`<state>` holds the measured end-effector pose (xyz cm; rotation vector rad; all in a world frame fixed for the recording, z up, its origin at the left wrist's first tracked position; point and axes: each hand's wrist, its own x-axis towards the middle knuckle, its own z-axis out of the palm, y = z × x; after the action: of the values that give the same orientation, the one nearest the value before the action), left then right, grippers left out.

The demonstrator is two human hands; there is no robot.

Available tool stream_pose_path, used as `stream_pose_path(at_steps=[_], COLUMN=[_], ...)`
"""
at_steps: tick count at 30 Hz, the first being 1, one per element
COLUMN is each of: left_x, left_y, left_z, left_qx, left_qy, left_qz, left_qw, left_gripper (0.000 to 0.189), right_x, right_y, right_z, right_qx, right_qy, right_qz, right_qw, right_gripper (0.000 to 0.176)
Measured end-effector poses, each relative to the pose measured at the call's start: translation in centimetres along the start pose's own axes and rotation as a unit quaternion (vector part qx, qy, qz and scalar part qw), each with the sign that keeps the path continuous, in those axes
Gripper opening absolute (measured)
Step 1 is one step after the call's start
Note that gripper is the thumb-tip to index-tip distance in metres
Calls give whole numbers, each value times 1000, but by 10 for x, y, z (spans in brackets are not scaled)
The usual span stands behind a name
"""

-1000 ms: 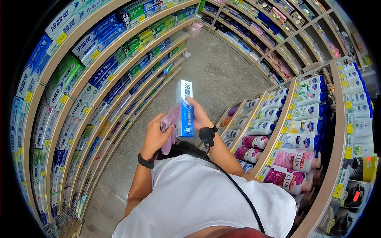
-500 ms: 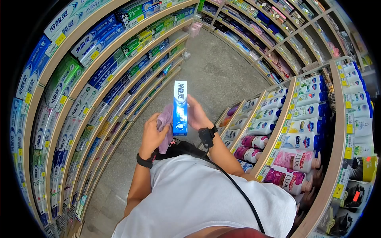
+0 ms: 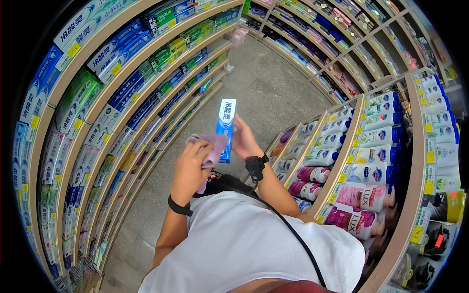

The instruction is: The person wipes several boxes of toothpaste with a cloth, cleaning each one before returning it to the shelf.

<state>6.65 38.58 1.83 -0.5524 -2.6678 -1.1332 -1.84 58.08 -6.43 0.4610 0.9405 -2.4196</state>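
Note:
A blue-and-white toothpaste box stands nearly upright in front of my chest, tilted slightly to the right at the top. Along its right side my right hand grips it, the fingers partly hidden behind the box. My left hand is closed on a lilac cloth. The cloth overlaps the lower left part of the box front, and one end of it hangs below the hand.
Shelves of boxed toothpaste curve along the left. On the right, a shelf unit holds white tubes and pink pump bottles. Grey floor runs between them toward more shelves at the back.
My left hand has moved up and right, bringing the cloth over the lower front of the toothpaste box. The box has shifted slightly right and tilted.

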Motion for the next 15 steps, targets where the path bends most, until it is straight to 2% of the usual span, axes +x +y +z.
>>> stream_pose_path(at_steps=[4, 8, 10, 15], left_x=[-6, -8, -5, 7], left_y=[8, -2, -2, -14], left_z=[1, 16, 19, 20], left_qx=[78, 87, 80, 57], left_qy=[-85, -90, -81, -37], left_qz=[4, 13, 1, 11], left_qw=[993, 992, 994, 998], left_gripper=[53, 53, 46, 45], right_x=[7, 6, 5, -5], right_y=[8, 16, 20, 22], right_z=[-4, 3, 5, 20], right_qx=[-2, -2, -8, -41], right_qy=[36, 44, 33, -29], right_qz=[-30, -46, -49, -12], right_qw=[999, 998, 998, 999], right_gripper=[43, 38, 40, 56])
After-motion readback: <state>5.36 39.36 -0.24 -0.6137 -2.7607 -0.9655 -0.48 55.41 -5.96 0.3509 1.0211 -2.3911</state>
